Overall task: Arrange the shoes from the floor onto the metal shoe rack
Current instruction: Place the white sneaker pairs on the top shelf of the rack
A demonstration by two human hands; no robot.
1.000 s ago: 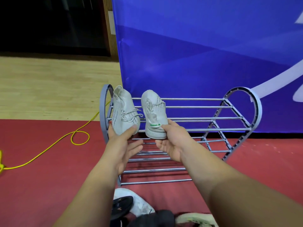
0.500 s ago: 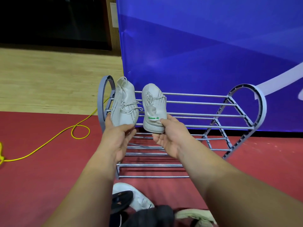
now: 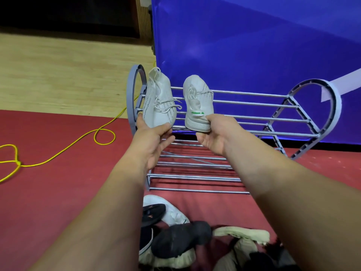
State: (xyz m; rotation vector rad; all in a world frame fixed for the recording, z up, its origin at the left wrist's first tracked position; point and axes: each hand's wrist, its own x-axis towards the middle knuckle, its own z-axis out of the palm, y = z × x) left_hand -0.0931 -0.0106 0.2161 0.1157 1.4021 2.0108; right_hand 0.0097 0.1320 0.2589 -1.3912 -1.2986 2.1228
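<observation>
Head view: your left hand (image 3: pixel 151 138) grips the left white sneaker (image 3: pixel 158 103), right hand (image 3: pixel 215 134) pinches the right sneaker's (image 3: pixel 197 103) heel, both on the metal rack's (image 3: pixel 254 118) top-left bars.

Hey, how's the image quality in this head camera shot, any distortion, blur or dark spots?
Head view: wide-angle bending curves the metal shoe rack bars and floor edge; both white sneakers look sharp; top-left corner falls into near-black shadow; the shoe pile at the bottom is dim and soft.
</observation>
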